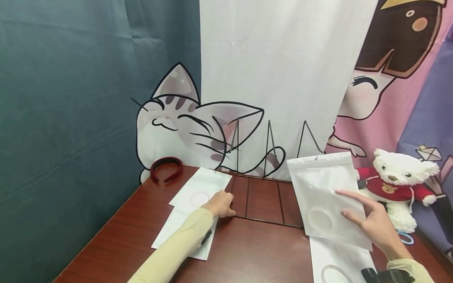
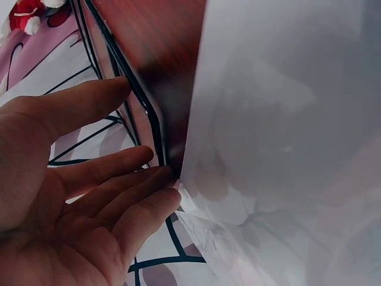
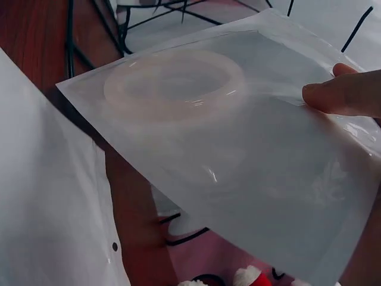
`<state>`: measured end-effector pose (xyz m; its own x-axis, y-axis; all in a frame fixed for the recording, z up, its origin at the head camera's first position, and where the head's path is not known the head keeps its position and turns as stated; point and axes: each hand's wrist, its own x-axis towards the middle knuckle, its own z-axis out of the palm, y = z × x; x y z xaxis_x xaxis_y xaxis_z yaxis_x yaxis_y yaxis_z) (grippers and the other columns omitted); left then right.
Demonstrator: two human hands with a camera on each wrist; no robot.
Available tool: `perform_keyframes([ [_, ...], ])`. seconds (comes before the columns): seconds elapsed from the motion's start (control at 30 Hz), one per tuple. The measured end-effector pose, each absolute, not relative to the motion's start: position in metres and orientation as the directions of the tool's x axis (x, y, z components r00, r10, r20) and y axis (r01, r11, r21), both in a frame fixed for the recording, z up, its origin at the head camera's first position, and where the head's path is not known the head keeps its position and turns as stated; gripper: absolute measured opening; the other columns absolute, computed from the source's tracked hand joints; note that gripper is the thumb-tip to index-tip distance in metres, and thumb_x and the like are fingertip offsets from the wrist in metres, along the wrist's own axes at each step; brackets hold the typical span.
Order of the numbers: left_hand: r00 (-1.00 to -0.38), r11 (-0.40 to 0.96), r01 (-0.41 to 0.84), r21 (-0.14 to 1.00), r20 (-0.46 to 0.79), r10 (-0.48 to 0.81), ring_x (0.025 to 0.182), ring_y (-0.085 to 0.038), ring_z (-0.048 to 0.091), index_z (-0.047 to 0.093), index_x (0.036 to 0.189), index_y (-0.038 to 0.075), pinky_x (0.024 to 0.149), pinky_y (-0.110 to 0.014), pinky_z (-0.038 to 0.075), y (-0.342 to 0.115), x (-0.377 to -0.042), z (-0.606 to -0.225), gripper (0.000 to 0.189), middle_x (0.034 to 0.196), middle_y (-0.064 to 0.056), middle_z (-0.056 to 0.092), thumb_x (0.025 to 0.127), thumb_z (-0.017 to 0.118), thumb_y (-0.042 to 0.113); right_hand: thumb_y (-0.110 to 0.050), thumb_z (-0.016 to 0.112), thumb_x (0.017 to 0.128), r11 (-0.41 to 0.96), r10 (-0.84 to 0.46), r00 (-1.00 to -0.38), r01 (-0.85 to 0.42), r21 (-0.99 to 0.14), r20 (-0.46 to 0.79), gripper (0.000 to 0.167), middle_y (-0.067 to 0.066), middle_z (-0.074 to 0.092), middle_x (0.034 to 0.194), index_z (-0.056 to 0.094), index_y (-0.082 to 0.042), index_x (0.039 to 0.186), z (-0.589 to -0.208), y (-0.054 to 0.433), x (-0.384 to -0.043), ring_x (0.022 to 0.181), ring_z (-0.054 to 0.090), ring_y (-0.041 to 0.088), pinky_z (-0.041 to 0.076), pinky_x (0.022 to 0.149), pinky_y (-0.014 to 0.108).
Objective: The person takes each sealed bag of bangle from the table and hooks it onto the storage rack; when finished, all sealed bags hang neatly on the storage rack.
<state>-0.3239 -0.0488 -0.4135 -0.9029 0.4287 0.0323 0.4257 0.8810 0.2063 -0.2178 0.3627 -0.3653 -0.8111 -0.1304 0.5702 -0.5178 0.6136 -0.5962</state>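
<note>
Currently, the right hand (image 1: 376, 222) pinches a translucent zip pouch (image 1: 311, 184) by its side, a ring (image 3: 166, 110) showing within, at the wire rack's (image 1: 247, 198) right end. The left hand (image 1: 220, 203) bends loosely at the rack's left edge; whether it grips the wire, I can't quite tell. White pouches (image 1: 199, 184) overlap beside it on the table (image 1: 262, 251), near a red headband (image 1: 178, 173).
</note>
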Motion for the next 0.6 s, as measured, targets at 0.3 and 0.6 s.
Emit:
perform_keyframes([
  [0.3,-0.906,0.884,0.419,0.207,0.036,0.421,0.077,-0.021,0.065,0.069,0.087,0.006,0.073,-0.034,0.054,-0.048,-0.323,-0.413,0.030,0.080,-0.007,0.068,0.079,0.085,0.030,0.022,0.073,0.073,0.569,-0.135,-0.747,-0.597,-0.566,0.651,0.056,-0.020,0.068,0.124,0.063,0.008,0.126,-0.354,0.347,-0.193,0.122,0.057,-0.007,0.038,0.100,0.007],
  [0.6,-0.906,0.883,0.422,0.207,0.045,0.422,0.073,-0.021,0.064,0.066,0.082,0.007,0.070,-0.035,0.054,-0.049,-0.323,-0.413,0.029,0.075,-0.006,0.066,0.079,0.085,0.029,0.026,0.071,0.071,0.510,-0.127,-0.749,-0.612,-0.604,0.651,0.057,-0.020,0.070,0.122,0.061,0.014,0.126,-0.338,0.344,-0.189,0.114,0.062,-0.006,0.045,0.093,0.007],
])
